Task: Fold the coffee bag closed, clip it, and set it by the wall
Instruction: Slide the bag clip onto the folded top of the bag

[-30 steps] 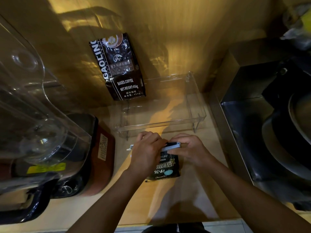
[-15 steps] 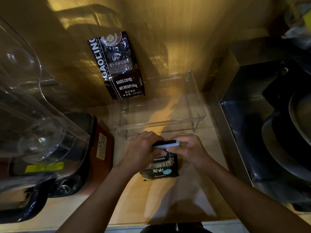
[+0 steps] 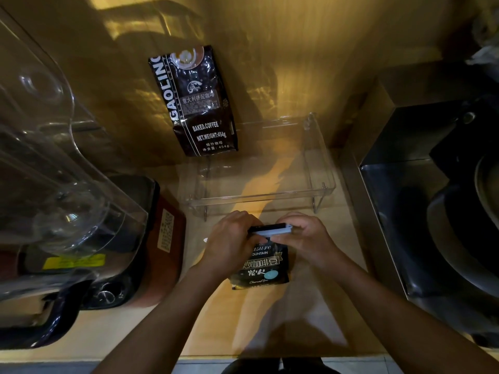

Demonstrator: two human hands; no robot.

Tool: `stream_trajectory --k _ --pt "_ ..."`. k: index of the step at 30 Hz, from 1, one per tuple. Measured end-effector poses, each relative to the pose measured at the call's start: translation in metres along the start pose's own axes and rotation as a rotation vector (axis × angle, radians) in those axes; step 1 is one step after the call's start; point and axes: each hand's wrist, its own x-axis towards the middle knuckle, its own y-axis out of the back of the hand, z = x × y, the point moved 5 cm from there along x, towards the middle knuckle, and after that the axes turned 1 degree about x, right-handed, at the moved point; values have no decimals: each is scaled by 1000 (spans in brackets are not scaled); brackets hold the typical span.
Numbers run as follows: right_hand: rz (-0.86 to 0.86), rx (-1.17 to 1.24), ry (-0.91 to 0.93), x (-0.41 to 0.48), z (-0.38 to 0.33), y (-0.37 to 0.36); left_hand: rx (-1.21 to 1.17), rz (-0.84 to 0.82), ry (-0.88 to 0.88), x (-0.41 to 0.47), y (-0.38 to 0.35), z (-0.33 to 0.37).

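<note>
Both hands are still on the clip, and since a second ago the pale bar has stopped jutting out to the left; the left hand (image 3: 232, 238) now covers that end. The view has barely shifted, and the bag (image 3: 260, 268) sits where it was on the wooden surface (image 3: 151, 333), just in front of the rack (image 3: 318, 157).

The left hand is curled tight over the bag's top-left corner and the clip (image 3: 271, 229). The right hand (image 3: 305, 237) is pinched on the clip's other end, thumb below, fingers folded over the top. The clip is a slim straight bar, pale plastic along the near edge and dark above, lying level across the bag's folded top.

The bag is small, glossy black foil, slightly creased, with white lettering, a banner of Chinese characters and a pale blue dot near the bottom. Its lower edge rests flat on the surface, tilted a touch to the left.

Behind, a bigger bag (image 3: 197, 103) of shiny crinkled black foil, printed BAKED COFFEE, leans upright against the golden wall (image 3: 310, 63). The rack is clear plastic on thin wire legs. Left stands a clear blender jug (image 3: 54, 171) on a dark base; right, a steel sink (image 3: 405, 211) holds dark round pans.
</note>
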Motion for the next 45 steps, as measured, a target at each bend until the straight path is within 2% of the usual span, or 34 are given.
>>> stream_trajectory --k 5,15,25,33,38,45 --pt "47 31 -33 0 2 -1 13 -21 5 1 0 -5" --pt "38 69 -35 -4 -4 0 -53 -184 42 0 10 -13" --pt "19 52 -40 -4 -8 -2 -96 -96 77 -3 10 -15" --pt "32 -107 13 -3 -15 -3 -106 8 140 -4 4 -17" --pt "9 -180 37 -1 -17 -1 -116 -24 155 -3 2 -22" --pt "0 -132 10 -4 -15 -1 -165 -79 85 -3 2 -23"
